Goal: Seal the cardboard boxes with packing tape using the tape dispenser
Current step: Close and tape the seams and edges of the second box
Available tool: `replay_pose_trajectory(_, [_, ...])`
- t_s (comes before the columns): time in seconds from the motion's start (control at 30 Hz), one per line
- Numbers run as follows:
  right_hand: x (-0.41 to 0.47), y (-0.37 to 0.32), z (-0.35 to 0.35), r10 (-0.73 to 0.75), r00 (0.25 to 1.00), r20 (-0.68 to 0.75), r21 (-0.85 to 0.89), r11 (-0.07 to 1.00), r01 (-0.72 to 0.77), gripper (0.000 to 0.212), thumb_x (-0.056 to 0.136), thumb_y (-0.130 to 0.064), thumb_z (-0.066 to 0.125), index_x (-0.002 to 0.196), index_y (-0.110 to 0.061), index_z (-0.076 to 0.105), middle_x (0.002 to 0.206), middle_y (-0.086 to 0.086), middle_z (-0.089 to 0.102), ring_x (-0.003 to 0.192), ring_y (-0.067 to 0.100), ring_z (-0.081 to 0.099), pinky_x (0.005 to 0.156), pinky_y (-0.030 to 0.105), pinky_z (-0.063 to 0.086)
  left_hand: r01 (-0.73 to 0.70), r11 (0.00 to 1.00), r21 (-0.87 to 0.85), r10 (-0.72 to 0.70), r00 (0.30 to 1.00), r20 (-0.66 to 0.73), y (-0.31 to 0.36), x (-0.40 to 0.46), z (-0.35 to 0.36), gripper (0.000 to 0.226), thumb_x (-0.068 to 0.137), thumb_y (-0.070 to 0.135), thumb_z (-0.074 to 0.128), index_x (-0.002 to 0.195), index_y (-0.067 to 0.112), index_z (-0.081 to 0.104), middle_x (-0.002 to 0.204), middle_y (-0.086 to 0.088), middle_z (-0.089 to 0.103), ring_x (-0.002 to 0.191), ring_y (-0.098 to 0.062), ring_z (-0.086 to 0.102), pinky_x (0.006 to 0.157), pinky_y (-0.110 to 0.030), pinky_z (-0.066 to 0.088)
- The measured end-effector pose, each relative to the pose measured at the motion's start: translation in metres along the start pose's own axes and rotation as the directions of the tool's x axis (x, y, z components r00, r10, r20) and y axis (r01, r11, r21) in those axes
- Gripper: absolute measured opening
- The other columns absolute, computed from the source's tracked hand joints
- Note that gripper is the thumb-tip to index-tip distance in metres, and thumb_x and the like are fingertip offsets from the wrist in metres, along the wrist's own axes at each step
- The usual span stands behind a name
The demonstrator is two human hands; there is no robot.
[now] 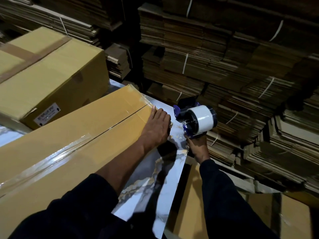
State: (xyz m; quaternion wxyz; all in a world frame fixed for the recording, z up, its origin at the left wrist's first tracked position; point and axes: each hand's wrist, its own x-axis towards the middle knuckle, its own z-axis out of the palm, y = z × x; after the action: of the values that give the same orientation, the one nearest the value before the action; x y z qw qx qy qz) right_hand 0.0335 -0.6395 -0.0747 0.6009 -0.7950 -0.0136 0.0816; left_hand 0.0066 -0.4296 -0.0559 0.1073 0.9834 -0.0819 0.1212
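Here the left hand presses flat, fingers bent over the far end of the long taped box on the marble-patterned table, while the right hand grips the tape dispenser just beside that end.

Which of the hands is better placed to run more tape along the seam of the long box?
Right, probably. The right hand already grips the tape dispenser just past the box end, while the left hand presses on the long box at its seam.
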Motion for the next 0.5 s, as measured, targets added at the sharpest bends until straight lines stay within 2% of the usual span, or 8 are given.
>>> replay_pose_trajectory(0.07, [-0.001, -0.004, 0.003, 0.086, 0.996, -0.010, 0.070, 0.994, -0.085, 0.027, 0.095, -0.002, 0.069, 0.080, -0.022, 0.061, 0.070, 0.007, 0.059, 0.061, 0.018, 0.051, 0.057, 0.032, 0.043, 0.005, 1.000, 0.017, -0.006, 1.000, 0.028, 0.001, 0.001, -0.002, 0.022, 0.103, 0.031, 0.041, 0.109, 0.012, 0.051, 0.108, -0.007, 0.048, 0.116, -0.031, 0.044, 0.126, -0.057, 0.008])
replay_pose_trajectory(0.2, [0.000, -0.011, 0.009, 0.231, 0.973, -0.016, 0.253, 0.942, -0.220, 0.025, 0.094, 0.000, 0.069, 0.077, -0.019, 0.068, 0.055, -0.001, 0.048, 0.050, 0.015, 0.039, 0.053, 0.031, 0.031, 0.004, 0.998, 0.055, -0.010, 0.994, 0.112, 0.000, 0.002, -0.007, 0.035, 0.106, 0.037, 0.036, 0.121, 0.010, 0.053, 0.124, -0.010, 0.052, 0.134, -0.034, 0.039, 0.127, -0.056, 0.002])
replay_pose_trajectory(0.27, [-0.002, -0.019, 0.015, 0.300, 0.954, -0.014, 0.322, 0.905, -0.279, 0.034, 0.094, 0.001, 0.068, 0.068, -0.021, 0.067, 0.053, -0.001, 0.041, 0.048, 0.016, 0.033, 0.053, 0.034, 0.025, -0.011, 0.994, 0.106, -0.010, 0.981, 0.195, -0.002, 0.002, -0.009, 0.053, 0.104, 0.050, 0.034, 0.132, 0.008, 0.052, 0.135, -0.012, 0.050, 0.144, -0.035, 0.031, 0.127, -0.056, -0.001])
replay_pose_trajectory(0.33, [-0.005, -0.029, 0.022, 0.347, 0.938, -0.006, 0.375, 0.870, -0.320, 0.044, 0.096, 0.000, 0.067, 0.057, -0.021, 0.057, 0.049, 0.001, 0.036, 0.046, 0.017, 0.032, 0.054, 0.035, 0.024, -0.007, 0.990, 0.141, -0.027, 0.971, 0.239, -0.001, 0.005, -0.014, 0.079, 0.094, 0.073, 0.030, 0.131, 0.007, 0.053, 0.133, -0.011, 0.050, 0.143, -0.036, 0.030, 0.126, -0.059, 0.002])
replay_pose_trajectory(0.37, [-0.007, -0.034, 0.026, 0.359, 0.933, -0.014, 0.389, 0.862, -0.326, 0.045, 0.096, 0.000, 0.067, 0.057, -0.018, 0.051, 0.049, 0.003, 0.035, 0.045, 0.017, 0.032, 0.054, 0.035, 0.025, 0.017, 0.988, 0.150, -0.054, 0.968, 0.246, 0.001, 0.007, -0.016, 0.084, 0.091, 0.079, 0.030, 0.128, 0.007, 0.055, 0.130, -0.011, 0.051, 0.140, -0.036, 0.032, 0.125, -0.060, 0.003])
replay_pose_trajectory(0.4, [-0.007, -0.038, 0.030, 0.358, 0.933, -0.023, 0.401, 0.858, -0.320, 0.045, 0.095, 0.000, 0.067, 0.060, -0.016, 0.045, 0.049, 0.005, 0.033, 0.044, 0.018, 0.032, 0.053, 0.035, 0.026, 0.041, 0.986, 0.160, -0.079, 0.967, 0.242, 0.004, 0.008, -0.018, 0.080, 0.092, 0.077, 0.033, 0.125, 0.008, 0.055, 0.127, -0.010, 0.051, 0.136, -0.035, 0.035, 0.125, -0.061, 0.003])
replay_pose_trajectory(0.5, [-0.006, -0.052, 0.041, 0.367, 0.930, -0.022, 0.398, 0.857, -0.328, 0.045, 0.095, -0.004, 0.069, 0.064, -0.016, 0.038, 0.055, 0.007, 0.029, 0.044, 0.020, 0.031, 0.049, 0.033, 0.027, 0.069, 0.980, 0.187, -0.114, 0.964, 0.242, 0.012, 0.010, -0.021, 0.046, 0.101, 0.047, 0.046, 0.125, 0.008, 0.054, 0.121, -0.012, 0.050, 0.125, -0.038, 0.039, 0.126, -0.061, 0.004])
